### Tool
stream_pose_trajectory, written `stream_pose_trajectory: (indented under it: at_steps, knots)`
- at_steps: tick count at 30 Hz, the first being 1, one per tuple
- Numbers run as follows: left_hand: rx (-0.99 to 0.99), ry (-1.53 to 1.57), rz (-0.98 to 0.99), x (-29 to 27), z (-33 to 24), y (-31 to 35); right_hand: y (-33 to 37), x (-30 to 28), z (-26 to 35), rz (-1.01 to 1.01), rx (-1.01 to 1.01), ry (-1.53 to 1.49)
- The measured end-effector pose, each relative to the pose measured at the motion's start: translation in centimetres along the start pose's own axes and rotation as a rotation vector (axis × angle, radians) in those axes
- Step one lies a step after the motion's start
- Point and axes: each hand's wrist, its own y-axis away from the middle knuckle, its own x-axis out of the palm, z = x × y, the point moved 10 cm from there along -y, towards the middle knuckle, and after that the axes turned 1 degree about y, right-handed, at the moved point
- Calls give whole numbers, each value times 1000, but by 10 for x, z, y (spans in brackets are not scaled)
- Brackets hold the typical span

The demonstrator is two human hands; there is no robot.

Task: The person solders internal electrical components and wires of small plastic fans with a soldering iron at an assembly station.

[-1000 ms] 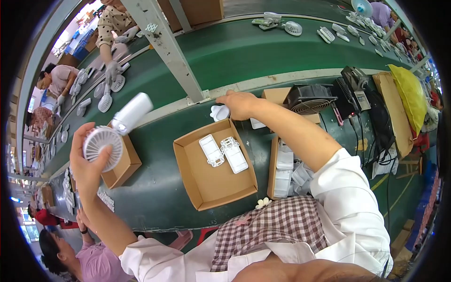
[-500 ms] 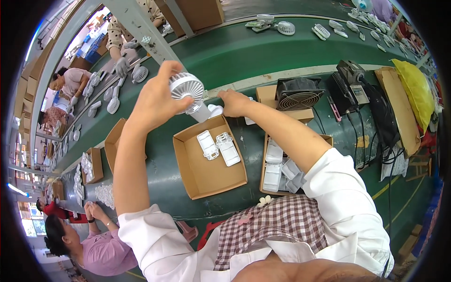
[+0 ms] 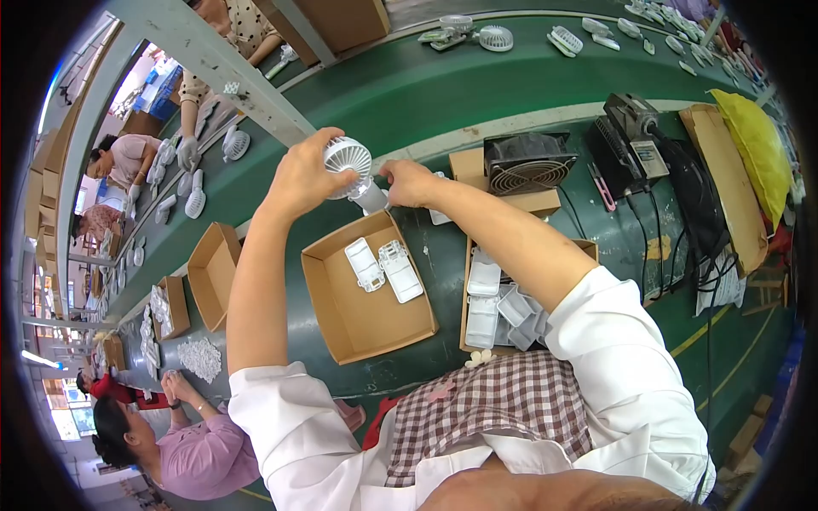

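Observation:
A small white handheld fan (image 3: 348, 157) is upright beyond the open cardboard box, its round grille in my left hand (image 3: 300, 177). Thumb and fingers wrap around the grille's rim, and the white handle (image 3: 371, 198) points down toward the box's far edge. Just right of the handle, my right hand (image 3: 413, 184) has its fingers curled in; what they hold, if anything, is hidden. Two white plastic shell parts (image 3: 400, 271) lie inside the cardboard box (image 3: 341, 328) below my hands.
A second box of white and grey plastic parts (image 3: 484, 307) sits under my right forearm. Behind it stands a black cooling fan (image 3: 532, 163), with a black power unit (image 3: 626, 153) farther right. More handheld fans (image 3: 495, 38) lie on the green conveyor (image 3: 400, 94). Co-workers are at left.
The handheld fan has come down slightly and to the right in my left hand. My right hand has drawn closer to its handle.

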Motion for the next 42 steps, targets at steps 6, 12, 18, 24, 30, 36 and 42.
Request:
stream_pose_trajectory:
  at_steps: [6, 12, 18, 24, 30, 36, 42]
  knots:
    - [-46, 54, 15, 7, 20, -3, 2, -1, 6, 25, -3, 13]
    - [-41, 69, -5, 7, 18, 0, 8, -2, 11, 73, 44, 8]
    - [9, 11, -78, 6, 3, 11, 16, -12, 23, 59, -2, 33]
    - [10, 12, -67, 14, -4, 15, 24, -31, 22, -64, -24, -31]
    - [56, 9, -77, 15, -4, 18, 33, -44, 34, -74, -51, -79]
    - [30, -15, -77, 18, -8, 14, 50, -51, 51, -5, -94, -98]
    - [50, 25, -75, 20, -1, 17, 103, -75, 84, -140, -284, -155]
